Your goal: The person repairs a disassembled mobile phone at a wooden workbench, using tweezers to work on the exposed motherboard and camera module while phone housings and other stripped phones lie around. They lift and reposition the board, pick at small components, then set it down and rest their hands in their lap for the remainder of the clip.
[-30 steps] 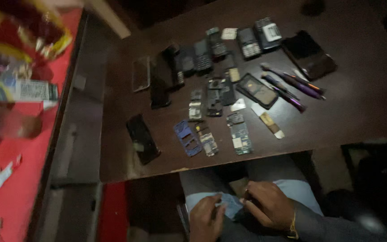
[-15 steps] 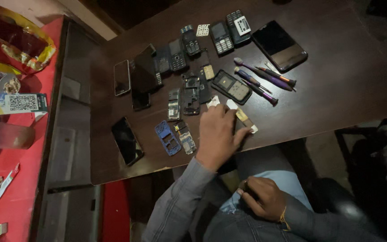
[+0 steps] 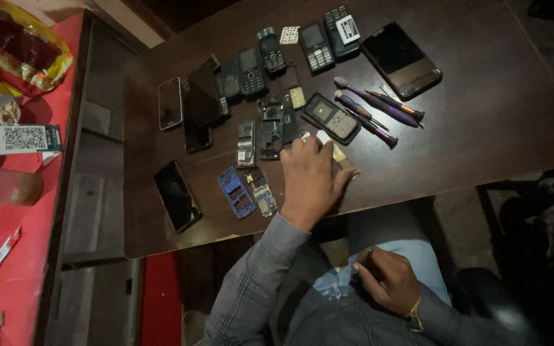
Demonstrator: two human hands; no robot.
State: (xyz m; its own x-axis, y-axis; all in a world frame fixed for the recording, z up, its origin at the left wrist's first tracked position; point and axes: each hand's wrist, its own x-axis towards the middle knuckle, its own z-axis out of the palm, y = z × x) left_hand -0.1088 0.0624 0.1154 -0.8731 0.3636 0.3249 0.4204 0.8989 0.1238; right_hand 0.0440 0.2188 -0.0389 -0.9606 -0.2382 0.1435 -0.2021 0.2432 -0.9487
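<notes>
1. The left hand (image 3: 310, 176) lies palm down on the dark brown surface (image 3: 482, 128), fingers spread a little over small phone parts near the front edge. A small light-coloured part (image 3: 340, 154) shows just beside its fingers; whether the grip is clamped on anything under the palm, I cannot tell.
2. The right hand (image 3: 386, 279) rests low on the lap, below the surface edge, with its grip together around a small dark thing that is too hidden to name.
3. Just left of the left hand lie a blue phone frame (image 3: 236, 192) and a small circuit board (image 3: 261, 191), close to each other.
4. Above the hand sits an opened phone body (image 3: 270, 127), and beside it a dark keypad phone (image 3: 331, 118), tilted.
5. To the right, three purple-handled screwdrivers (image 3: 379, 109) lie side by side, near a large black smartphone (image 3: 401, 60).
6. Another black smartphone (image 3: 177, 195) lies alone near the left front corner.
7. A red counter (image 3: 8, 256) stands at the far left.
</notes>
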